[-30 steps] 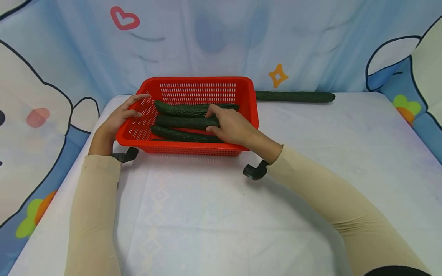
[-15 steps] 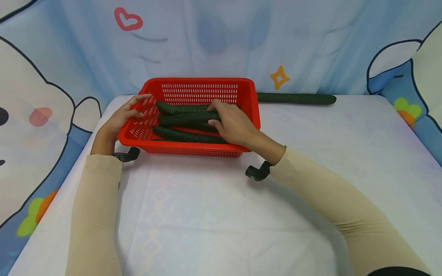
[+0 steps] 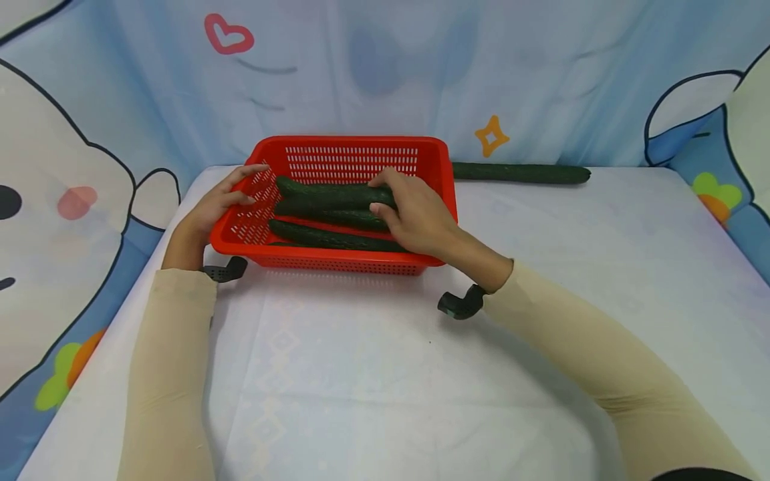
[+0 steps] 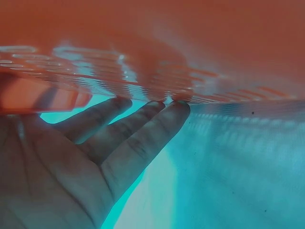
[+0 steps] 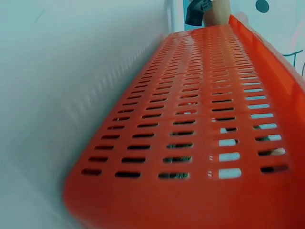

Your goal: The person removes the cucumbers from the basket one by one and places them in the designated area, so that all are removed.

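Note:
A red plastic basket with slotted walls holds several dark green cucumbers. My right hand reaches over its front right rim and grips a cucumber, thumb in front and fingers behind. That cucumber lies raised against the rear cucumber, above another cucumber. Nearer the front wall is a further cucumber. My left hand holds the basket's left rim. In the left wrist view, several fingers stretch against the outer wall from below. The right wrist view shows only the basket's outside; the right hand is hidden there.
Outside the basket, a long cucumber lies along the table's back edge, its left end hidden behind the basket. A white cloth covers the table. A printed blue curtain hangs behind it.
My right hand has lifted the gripped cucumber slightly and moved it back towards the rear one, uncovering the cucumber underneath. My left hand stays on the basket's rim.

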Available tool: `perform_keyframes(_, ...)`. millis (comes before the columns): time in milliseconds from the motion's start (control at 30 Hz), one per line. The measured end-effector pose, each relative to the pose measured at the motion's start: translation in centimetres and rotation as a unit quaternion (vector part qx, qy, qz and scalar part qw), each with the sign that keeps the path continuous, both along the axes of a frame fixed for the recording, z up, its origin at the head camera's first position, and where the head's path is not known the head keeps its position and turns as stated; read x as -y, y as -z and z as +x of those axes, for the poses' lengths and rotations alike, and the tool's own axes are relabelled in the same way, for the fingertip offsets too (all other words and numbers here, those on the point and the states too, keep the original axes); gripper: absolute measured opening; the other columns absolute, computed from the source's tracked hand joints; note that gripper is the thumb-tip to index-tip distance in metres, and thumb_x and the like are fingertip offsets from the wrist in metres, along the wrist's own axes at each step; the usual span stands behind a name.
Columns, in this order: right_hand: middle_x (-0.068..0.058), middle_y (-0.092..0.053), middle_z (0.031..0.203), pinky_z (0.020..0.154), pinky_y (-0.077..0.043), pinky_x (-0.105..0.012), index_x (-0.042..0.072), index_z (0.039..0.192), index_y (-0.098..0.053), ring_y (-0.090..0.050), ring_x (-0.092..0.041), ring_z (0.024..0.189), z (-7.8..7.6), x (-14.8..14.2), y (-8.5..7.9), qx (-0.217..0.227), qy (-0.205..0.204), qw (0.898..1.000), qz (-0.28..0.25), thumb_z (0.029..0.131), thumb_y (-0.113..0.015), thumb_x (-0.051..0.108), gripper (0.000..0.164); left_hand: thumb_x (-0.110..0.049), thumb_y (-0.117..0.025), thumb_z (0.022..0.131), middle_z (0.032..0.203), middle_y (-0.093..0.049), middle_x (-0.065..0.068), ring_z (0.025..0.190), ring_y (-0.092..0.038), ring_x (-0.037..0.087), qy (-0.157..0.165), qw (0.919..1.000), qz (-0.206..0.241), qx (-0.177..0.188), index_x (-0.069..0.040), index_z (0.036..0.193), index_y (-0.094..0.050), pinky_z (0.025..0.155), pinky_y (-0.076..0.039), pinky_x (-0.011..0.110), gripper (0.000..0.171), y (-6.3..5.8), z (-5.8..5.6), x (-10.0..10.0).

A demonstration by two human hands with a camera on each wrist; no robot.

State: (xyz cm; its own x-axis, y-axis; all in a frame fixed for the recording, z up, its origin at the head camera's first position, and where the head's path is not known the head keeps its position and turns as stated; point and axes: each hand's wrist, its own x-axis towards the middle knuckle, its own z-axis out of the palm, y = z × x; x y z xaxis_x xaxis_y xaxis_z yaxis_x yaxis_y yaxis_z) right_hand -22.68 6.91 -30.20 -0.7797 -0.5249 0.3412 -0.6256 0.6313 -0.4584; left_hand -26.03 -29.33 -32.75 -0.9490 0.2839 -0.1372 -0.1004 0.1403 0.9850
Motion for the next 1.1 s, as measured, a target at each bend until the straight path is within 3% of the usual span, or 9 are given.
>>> perform_keyframes(167,-0.007,-0.064,0.102,0.069,-0.043,-0.034,0.008,0.130,-0.052,-0.049,-0.020,0.073,0.6,-1.6,-0.4,-0.014,0.009,1.000,-0.021,0.096,-0.063,0.024,0.039,-0.003,-0.041,0.097,0.151,-0.031,0.010,0.109,-0.060,0.022,-0.005,0.9999,-0.010,0.003,-0.031,0.150,-0.037,0.077,-0.061,0.029,0.060,0.0,0.0,-0.1)
perform_keyframes(333,-0.011,-0.064,0.115,0.066,-0.039,-0.035,0.006,0.132,-0.050,-0.044,-0.022,0.066,1.3,-4.1,-1.0,-0.027,0.020,0.999,-0.035,0.096,-0.062,0.022,0.041,-0.004,-0.042,0.098,0.150,-0.031,0.010,0.111,-0.058,0.023,-0.008,0.9998,-0.015,0.004,-0.032,0.150,-0.035,0.076,-0.061,0.028,0.060,0.0,0.1,0.0)
perform_keyframes(400,-0.013,-0.063,0.123,0.067,-0.039,-0.035,0.004,0.132,-0.049,-0.044,-0.022,0.067,1.6,-5.1,-1.3,-0.039,0.024,0.998,-0.039,0.096,-0.062,0.021,0.042,-0.004,-0.042,0.098,0.150,-0.032,0.010,0.111,-0.058,0.022,-0.008,0.9998,-0.019,0.002,-0.033,0.150,-0.036,0.076,-0.061,0.027,0.060,0.0,0.1,0.1)
perform_keyframes(700,-0.014,-0.063,0.112,0.068,-0.039,-0.034,0.003,0.132,-0.050,-0.050,-0.021,0.081,3.1,-9.3,-3.0,-0.057,0.061,0.995,-0.049,0.096,-0.062,0.015,0.040,-0.003,-0.042,0.097,0.150,-0.032,0.011,0.109,-0.061,0.022,-0.003,1.0000,-0.005,0.007,-0.033,0.149,-0.037,0.077,-0.061,0.029,0.059,-0.1,0.2,-0.1)
perform_keyframes(1000,-0.017,-0.063,0.115,0.068,-0.038,-0.022,0.002,0.135,-0.048,-0.056,-0.023,0.089,4.2,-13.7,-3.8,-0.068,0.104,0.992,-0.038,0.098,-0.060,0.017,0.042,-0.002,-0.040,0.097,0.150,-0.031,0.012,0.110,-0.061,0.022,0.005,0.9999,0.009,0.006,-0.029,0.151,-0.035,0.077,-0.061,0.030,0.060,-0.2,-0.1,-0.5)
perform_keyframes(1100,-0.019,-0.062,0.118,0.064,-0.036,-0.018,0.003,0.136,-0.048,-0.054,-0.013,0.088,4.5,-15.4,-4.0,-0.067,0.123,0.990,-0.030,0.099,-0.058,0.019,0.042,-0.002,-0.040,0.097,0.150,-0.031,0.011,0.110,-0.060,0.022,0.004,0.9999,0.009,0.009,-0.030,0.150,-0.035,0.077,-0.061,0.030,0.060,-0.2,-0.1,-0.6)
